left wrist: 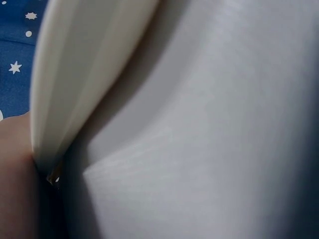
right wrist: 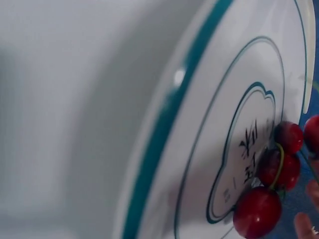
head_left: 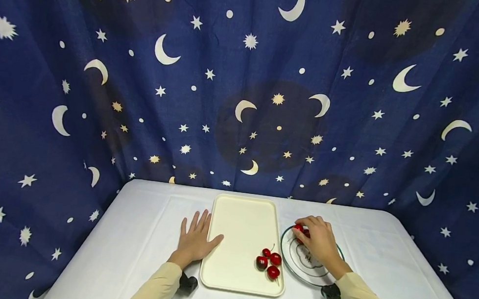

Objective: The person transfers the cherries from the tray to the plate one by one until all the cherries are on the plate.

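In the head view, the right hand, in the lower right of the frame, bends over the upper left part of the round plate; its thumb and fingers seem to pinch a red cherry. The right wrist view shows three cherries on the plate, at lower right. Four more cherries lie in the lower right corner of the cream tray, at lower centre. The left hand has its fingers spread, thumb over the tray's left edge, apparently steadying it.

The step in hand looks like moving cherries one by one between plate and tray; I cannot tell which way. If outbound, the next move calls for a lift clear of the rim and neighbouring stems, then leftward; if inbound, a gentle release.
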{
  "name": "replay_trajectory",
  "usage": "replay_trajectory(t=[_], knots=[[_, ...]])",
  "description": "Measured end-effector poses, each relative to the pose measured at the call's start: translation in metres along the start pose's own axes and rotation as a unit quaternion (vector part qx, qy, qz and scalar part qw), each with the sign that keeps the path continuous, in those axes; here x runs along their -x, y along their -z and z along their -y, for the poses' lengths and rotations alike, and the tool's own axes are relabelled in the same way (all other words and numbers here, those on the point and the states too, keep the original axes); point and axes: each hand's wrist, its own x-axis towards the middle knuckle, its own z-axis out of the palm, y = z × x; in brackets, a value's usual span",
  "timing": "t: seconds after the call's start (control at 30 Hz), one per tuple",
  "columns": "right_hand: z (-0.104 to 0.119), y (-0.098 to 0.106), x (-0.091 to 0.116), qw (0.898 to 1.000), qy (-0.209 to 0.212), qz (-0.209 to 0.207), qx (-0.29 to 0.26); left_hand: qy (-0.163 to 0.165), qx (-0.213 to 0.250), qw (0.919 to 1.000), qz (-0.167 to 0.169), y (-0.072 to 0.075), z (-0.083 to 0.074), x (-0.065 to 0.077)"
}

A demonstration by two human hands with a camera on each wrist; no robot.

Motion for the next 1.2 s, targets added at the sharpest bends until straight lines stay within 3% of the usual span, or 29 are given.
replay_trajectory(t=[0.17,0.43,0.67,0.8,0.97,1.2], knots=[[0.000,0.000,0.001,0.998,-0.036,0.038,0.020,0.000,0.002,1.0000,0.000,0.001,-0.001,0.000],[0.000,0.001,0.002,0.996,-0.051,0.067,0.039,-0.002,-0.001,0.9999,-0.011,-0.001,0.000,-0.002],[0.002,-0.002,0.003,0.996,-0.060,0.057,0.028,-0.001,0.004,0.9999,-0.010,-0.002,0.000,0.000],[0.007,-0.005,0.000,0.999,-0.041,0.025,-0.009,-0.002,0.010,0.9999,-0.012,-0.002,0.000,0.000],[0.020,-0.008,-0.003,0.999,0.011,0.002,-0.036,-0.002,0.003,0.9999,-0.013,-0.001,0.000,0.001],[0.036,-0.011,-0.005,0.995,0.057,0.031,-0.075,-0.002,0.003,0.9999,-0.012,-0.003,0.001,0.001]])
